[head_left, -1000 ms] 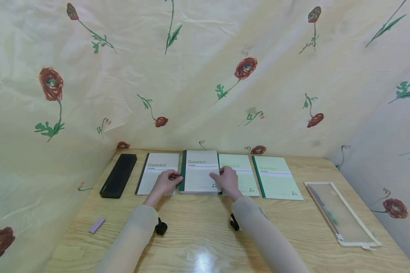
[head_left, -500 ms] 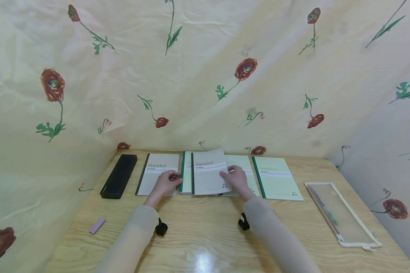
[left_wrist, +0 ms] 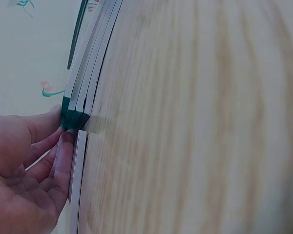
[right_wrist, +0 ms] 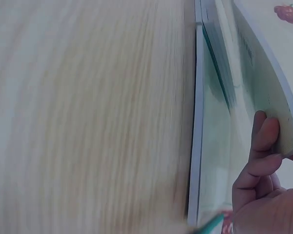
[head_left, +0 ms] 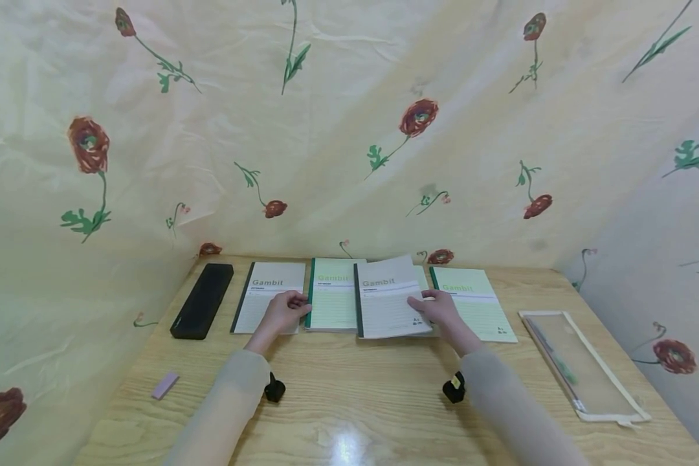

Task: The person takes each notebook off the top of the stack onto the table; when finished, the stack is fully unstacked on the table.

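Note:
My right hand (head_left: 445,314) pinches the right edge of a grey notebook (head_left: 387,304) with a dark spine. That notebook is raised and tilted over a light green notebook (head_left: 422,278), which it mostly covers; its underside shows in the right wrist view, with my fingers (right_wrist: 263,136) beneath it. My left hand (head_left: 282,310) holds the spine edge of a stack of notebooks (head_left: 333,298) with a light green cover on top. In the left wrist view, thumb and fingers meet at the stack's green spine corner (left_wrist: 72,114). Left of that hand lies another grey notebook (head_left: 274,285).
Another light green notebook (head_left: 472,304) lies at the right of the row. A black case (head_left: 202,301) stands at the far left, with a small purple block (head_left: 165,385) nearer. A mesh zip pouch (head_left: 582,366) holding pens lies on the right of the wooden table (head_left: 349,401).
My right hand has lifted the grey notebook off the middle stack and carried it right, uncovering a light green cover. My left hand has stayed at the stack's spine.

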`<state>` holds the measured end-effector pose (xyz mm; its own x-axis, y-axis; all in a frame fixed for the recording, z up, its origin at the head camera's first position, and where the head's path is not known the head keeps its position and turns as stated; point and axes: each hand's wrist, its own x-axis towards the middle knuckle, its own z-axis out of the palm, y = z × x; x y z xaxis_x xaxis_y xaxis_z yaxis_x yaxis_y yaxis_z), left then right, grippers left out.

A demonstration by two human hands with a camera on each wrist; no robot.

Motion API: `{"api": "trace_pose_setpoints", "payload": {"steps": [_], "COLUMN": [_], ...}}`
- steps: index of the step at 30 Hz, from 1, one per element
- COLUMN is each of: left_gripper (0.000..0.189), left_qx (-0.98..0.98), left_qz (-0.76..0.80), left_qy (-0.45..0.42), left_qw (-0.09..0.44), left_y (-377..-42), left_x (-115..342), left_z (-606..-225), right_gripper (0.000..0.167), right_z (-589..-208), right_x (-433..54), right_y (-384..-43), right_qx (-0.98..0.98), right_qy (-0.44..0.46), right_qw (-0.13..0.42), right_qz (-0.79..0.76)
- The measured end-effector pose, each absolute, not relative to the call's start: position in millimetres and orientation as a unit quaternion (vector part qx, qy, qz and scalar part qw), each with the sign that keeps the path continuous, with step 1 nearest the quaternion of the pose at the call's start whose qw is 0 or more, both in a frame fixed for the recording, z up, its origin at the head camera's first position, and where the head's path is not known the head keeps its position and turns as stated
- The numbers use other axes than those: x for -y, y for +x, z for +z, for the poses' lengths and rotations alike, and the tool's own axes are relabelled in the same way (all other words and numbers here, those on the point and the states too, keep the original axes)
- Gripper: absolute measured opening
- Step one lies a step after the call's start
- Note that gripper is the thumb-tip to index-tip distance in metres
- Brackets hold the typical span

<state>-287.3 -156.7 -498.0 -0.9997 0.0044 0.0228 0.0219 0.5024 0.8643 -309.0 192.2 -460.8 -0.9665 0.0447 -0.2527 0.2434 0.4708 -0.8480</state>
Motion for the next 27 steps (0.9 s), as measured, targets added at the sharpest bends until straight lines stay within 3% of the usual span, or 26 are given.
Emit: {"api": "trace_pose_setpoints", "payload": {"steps": [6, 14, 27], "left_gripper": [0.022, 0.022, 0.022], "left_qx": [0.865, 0.866, 0.869], "left_qz": [-0.502, -0.5, -0.495], "left_qy": [-0.006, -0.008, -0.011], "left_qw": [0.006, 0.008, 0.008], "left_y": [-285, -285, -286], "left_x": [156, 157, 158], "left_z": [-497, -495, -497], "right_gripper": [0.069, 0.062, 0.07], "right_z": [-451, -446, -444], "right_x": [-219, -264, -343], "right_y": [-288, -251, -196], "right_qx": [-0.864, -0.866, -0.853], "right_qy": [0.077, 0.072, 0.101], "right_qw": [0.098, 0.085, 0.13], "right_qz": [-0.488, -0.488, -0.495]}}
